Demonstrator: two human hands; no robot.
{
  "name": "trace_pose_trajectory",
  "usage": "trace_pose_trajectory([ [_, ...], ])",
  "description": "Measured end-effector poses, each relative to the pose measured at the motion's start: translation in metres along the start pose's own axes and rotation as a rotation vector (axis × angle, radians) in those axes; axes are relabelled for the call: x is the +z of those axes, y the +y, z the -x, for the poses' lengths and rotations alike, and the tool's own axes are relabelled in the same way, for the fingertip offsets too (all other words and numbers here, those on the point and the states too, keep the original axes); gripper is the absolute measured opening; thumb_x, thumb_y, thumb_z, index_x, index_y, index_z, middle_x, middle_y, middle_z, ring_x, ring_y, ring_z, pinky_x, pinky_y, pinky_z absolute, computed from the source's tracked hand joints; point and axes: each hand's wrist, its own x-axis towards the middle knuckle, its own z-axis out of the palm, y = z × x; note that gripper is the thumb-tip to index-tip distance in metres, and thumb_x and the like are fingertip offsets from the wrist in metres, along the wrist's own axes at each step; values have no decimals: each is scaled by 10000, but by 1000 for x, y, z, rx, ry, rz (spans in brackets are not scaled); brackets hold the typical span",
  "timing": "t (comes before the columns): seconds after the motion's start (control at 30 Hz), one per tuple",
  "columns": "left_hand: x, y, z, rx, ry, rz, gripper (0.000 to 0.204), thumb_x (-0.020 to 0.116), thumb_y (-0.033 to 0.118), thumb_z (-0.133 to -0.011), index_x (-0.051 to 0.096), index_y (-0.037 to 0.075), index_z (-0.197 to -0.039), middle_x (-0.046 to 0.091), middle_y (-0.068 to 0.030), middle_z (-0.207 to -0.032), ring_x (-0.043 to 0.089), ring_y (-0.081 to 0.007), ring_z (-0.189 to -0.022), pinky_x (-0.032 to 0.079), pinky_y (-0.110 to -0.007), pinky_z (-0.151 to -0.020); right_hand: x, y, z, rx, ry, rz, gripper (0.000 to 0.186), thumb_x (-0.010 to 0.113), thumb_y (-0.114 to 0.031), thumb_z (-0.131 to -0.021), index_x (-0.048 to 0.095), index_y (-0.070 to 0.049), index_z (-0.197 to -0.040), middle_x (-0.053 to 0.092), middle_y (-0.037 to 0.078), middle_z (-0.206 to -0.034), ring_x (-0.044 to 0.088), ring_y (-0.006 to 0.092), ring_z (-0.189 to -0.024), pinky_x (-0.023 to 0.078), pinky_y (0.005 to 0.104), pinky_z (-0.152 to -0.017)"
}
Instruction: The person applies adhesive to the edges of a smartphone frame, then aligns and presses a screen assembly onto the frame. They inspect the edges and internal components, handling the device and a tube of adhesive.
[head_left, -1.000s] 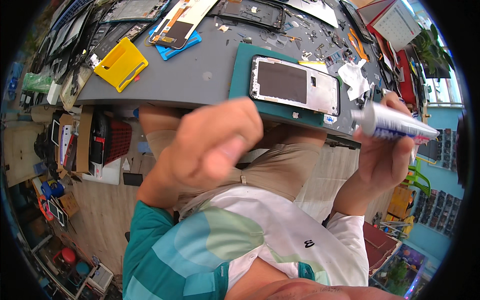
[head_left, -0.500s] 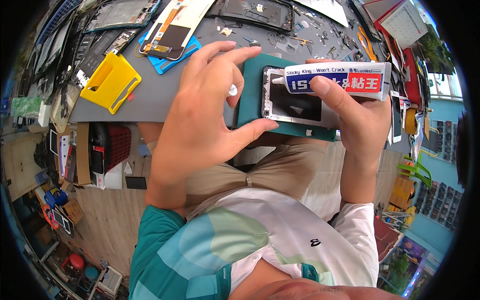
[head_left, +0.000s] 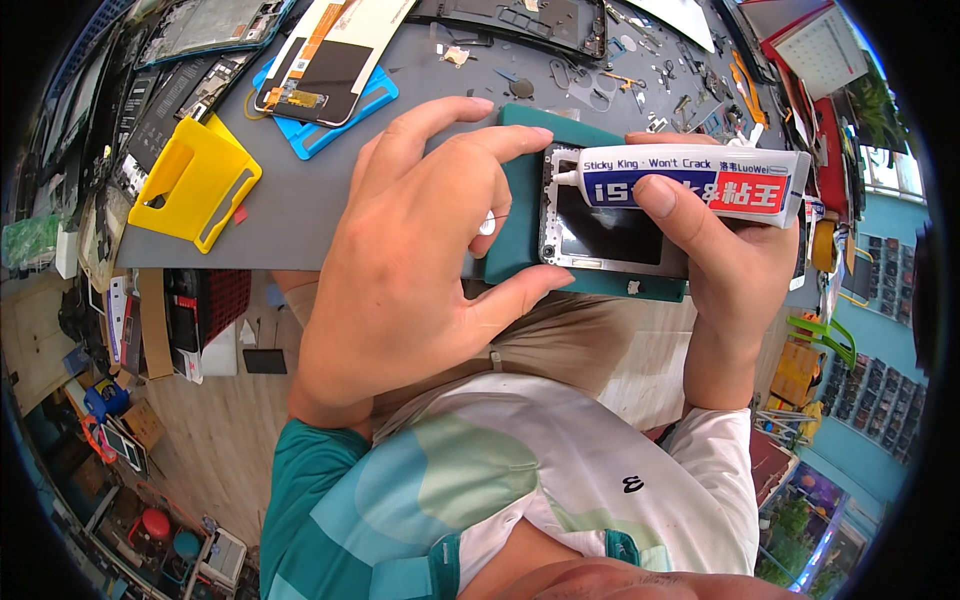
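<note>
My right hand (head_left: 735,265) grips a white, blue and red tube (head_left: 750,172) by its middle, thumb across its front, holding it level over a phone frame (head_left: 610,235) with a dark inner panel. The tube's narrow nozzle points left, at the frame's left end. The frame lies on a green mat (head_left: 510,280). My left hand (head_left: 405,250) is just left of the frame, a small white cap (head_left: 487,224) held in its curled lower fingers, while its index finger and thumb stretch to the frame's left corners; whether they touch it is unclear.
The grey desk (head_left: 230,252) carries a yellow plastic holder (head_left: 170,200), a blue holder (head_left: 310,140) under a screen assembly (head_left: 330,60), stacked phone parts (head_left: 200,40) at left, scattered small pieces and orange tweezers (head_left: 745,85) at back right, and a red calendar (head_left: 810,55).
My right hand has brought the tube leftward from the desk's right side to over the phone. My left hand has risen from my lap to the frame, its thumb and index finger spreading.
</note>
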Motion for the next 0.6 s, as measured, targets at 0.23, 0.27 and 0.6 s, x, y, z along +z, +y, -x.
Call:
trace_pose_trajectory([
  [0.23,0,0,0,17,3,-23,588,987,134,-616,471,66,-891,746,-193,-1273,593,-424,-1268,481,-479,-1027,0,-3,-1,6,-27,-9,357,832,-69,-847,754,100,-1152,787,165,-1020,753,178,-878,589,266,-805],
  [0.27,0,0,0,18,2,-26,588,987,134,-614,475,65,-894,746,-192,-1272,594,-423,-1264,481,-479,-1025,0,-2,-1,6,-23,-10,355,836,-68,-848,756,98,-1151,787,165,-1021,753,178,-875,590,267,-803],
  [0.6,0,0,0,12,6,-32,582,987,139,-607,497,51,-908,746,-191,-1252,599,-419,-1245,480,-478,-1012,0,2,0,-7,-32,-46,308,839,-35,-864,765,89,-1136,787,153,-1031,751,170,-883,587,257,-810],
])
